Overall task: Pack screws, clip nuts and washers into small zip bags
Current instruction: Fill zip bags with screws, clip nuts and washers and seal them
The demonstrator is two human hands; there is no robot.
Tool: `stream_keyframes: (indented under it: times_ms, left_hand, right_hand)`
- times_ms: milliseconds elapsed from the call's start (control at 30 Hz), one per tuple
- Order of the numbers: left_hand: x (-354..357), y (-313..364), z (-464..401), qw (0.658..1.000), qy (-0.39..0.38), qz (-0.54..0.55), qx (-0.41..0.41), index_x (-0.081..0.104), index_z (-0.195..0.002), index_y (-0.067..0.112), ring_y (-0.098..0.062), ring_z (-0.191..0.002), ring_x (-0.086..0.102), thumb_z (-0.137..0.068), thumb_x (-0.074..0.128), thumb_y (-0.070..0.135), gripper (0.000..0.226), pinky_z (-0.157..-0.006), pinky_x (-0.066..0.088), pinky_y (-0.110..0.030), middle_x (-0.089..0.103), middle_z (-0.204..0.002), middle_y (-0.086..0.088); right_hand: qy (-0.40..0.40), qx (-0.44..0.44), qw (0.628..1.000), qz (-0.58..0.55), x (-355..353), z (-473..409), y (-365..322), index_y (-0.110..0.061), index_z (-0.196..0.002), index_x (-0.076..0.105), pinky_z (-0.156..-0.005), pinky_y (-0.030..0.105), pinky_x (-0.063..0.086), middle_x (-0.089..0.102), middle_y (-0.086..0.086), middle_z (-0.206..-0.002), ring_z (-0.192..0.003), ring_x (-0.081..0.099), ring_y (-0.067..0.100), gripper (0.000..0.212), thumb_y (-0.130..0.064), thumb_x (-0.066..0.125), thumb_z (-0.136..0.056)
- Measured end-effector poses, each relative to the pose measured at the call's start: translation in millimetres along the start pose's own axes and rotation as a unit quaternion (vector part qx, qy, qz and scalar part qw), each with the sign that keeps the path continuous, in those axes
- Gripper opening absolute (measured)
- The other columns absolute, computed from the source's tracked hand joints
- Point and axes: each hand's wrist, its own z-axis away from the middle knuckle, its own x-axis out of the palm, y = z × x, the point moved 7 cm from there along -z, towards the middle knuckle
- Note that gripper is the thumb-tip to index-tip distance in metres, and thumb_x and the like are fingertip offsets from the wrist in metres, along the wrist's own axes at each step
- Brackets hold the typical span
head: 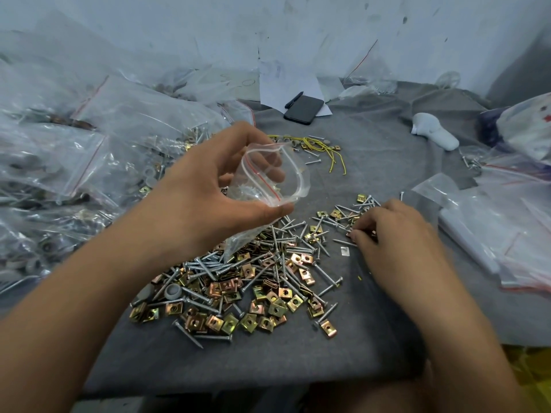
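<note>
Fingers of the left hand [208, 186] are curling around a small clear zip bag [268, 180], thumb pressing its lower edge and the other fingers showing through the plastic, so that the red-lined mouth is gaping open and facing up toward the camera; something pale is sitting inside, too blurred to name. Directly beneath that grip, a loose heap of silver screws [262, 263] and brass-coloured clip nuts [268, 302] is spreading over the grey cloth [298, 362], with two grey washers [173, 292] lying at the heap's near-left edge. To the right of the held bag and lower, the right hand [399, 242] is resting palm down on the cloth, its fingertips [356, 234] pinching together at the thin scatter of screws and nuts there; whether they are gripping a piece cannot be told. Beyond the bag, yellow wire ties [325, 150] are lying on the cloth, and farther off a black phone [304, 109] is sitting on white paper. Left of the holding hand, big clear bags of hardware [74, 162] are piling up.
</note>
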Motion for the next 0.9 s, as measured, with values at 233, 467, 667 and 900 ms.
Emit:
stream_keyframes:
  times_ms: [233,467,667,900]
  left_hand:
    - [-0.1,-0.2,-0.2,1.000,0.000,0.001,-0.005,0.063,-0.114,0.037,-0.003,-0.111,0.073,-0.069,0.087,0.053,0.053,-0.099,0.056,-0.035,0.077,-0.112,0.016]
    - [0.0,-0.1,-0.4,1.000,0.002,-0.003,-0.007,0.064,-0.115,0.035,-0.002,-0.110,0.073,-0.069,0.086,0.053,0.054,-0.100,0.054,-0.035,0.077,-0.112,0.017]
    - [-1.0,-0.3,0.1,1.000,0.005,-0.003,-0.014,0.063,-0.114,0.037,-0.002,-0.107,0.074,-0.069,0.087,0.053,0.054,-0.098,0.056,-0.036,0.077,-0.111,0.017]
    - [0.3,2.7,0.9,1.000,-0.007,-0.007,-0.003,0.062,-0.114,0.038,0.000,-0.110,0.073,-0.069,0.087,0.052,0.053,-0.101,0.055,-0.039,0.076,-0.113,0.019]
  right_hand:
    - [0.027,0.005,0.995,-0.100,-9.7,0.6,1.5,-0.026,-0.096,0.068,-0.091,0.048,0.048,0.069,-0.003,-0.102,-0.104,0.062,0.026,0.004,-0.028,0.067,-0.099]
    - [-0.040,-0.047,0.998,0.031,-11.0,6.1,-9.8,-0.039,-0.096,0.069,-0.092,0.040,0.040,0.050,-0.013,-0.097,-0.112,0.051,0.021,0.006,-0.045,0.070,-0.093]
    - [-0.057,-0.031,0.996,0.060,-8.5,5.2,-11.5,-0.041,-0.099,0.067,-0.093,0.041,0.037,0.046,-0.013,-0.100,-0.116,0.047,0.021,0.009,-0.049,0.065,-0.095]
    - [-0.012,0.010,0.971,-0.238,-4.5,2.8,-0.4,-0.025,-0.088,0.066,-0.085,0.036,0.043,0.063,-0.010,-0.095,-0.097,0.057,0.013,0.014,-0.028,0.065,-0.101]
